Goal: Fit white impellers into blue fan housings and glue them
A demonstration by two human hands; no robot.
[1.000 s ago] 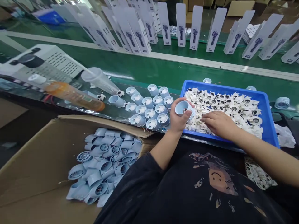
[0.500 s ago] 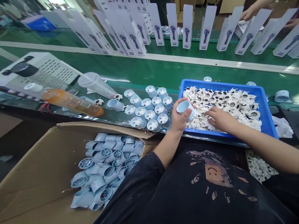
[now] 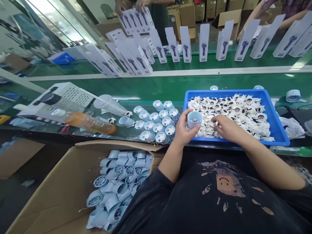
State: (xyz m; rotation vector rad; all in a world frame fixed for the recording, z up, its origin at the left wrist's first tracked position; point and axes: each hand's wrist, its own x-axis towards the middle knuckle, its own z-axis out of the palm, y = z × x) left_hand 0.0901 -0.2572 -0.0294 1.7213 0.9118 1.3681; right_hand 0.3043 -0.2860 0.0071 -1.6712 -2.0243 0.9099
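Note:
My left hand [image 3: 184, 130] is wrapped round a light blue plastic cup-shaped housing [image 3: 194, 119], its open end up and some small metal parts showing inside. Just to the right, my right hand [image 3: 225, 128] reaches over a blue tray [image 3: 278, 126] heaped with white fan impellers [image 3: 236, 109]. Its fingers are bent inward among the impellers at the tray's left part; whatever lies between the fingertips is hidden. Left of the tray, several blue housings with white impellers in them [image 3: 158, 127] stand grouped on the green bench.
A cardboard box [image 3: 56, 182] full of blue housings [image 3: 117, 185] sits below the bench at left. An orange drink bottle [image 3: 89, 123] and a clear plastic cup [image 3: 110, 104] lie on the bench. White printed cartons [image 3: 203, 45] stand along the far side, where other people work.
The view has tilted up and turned left. My left hand has turned the blue housing more upright, so its inside shows. My right hand stays over the impellers, its fingers slightly raised.

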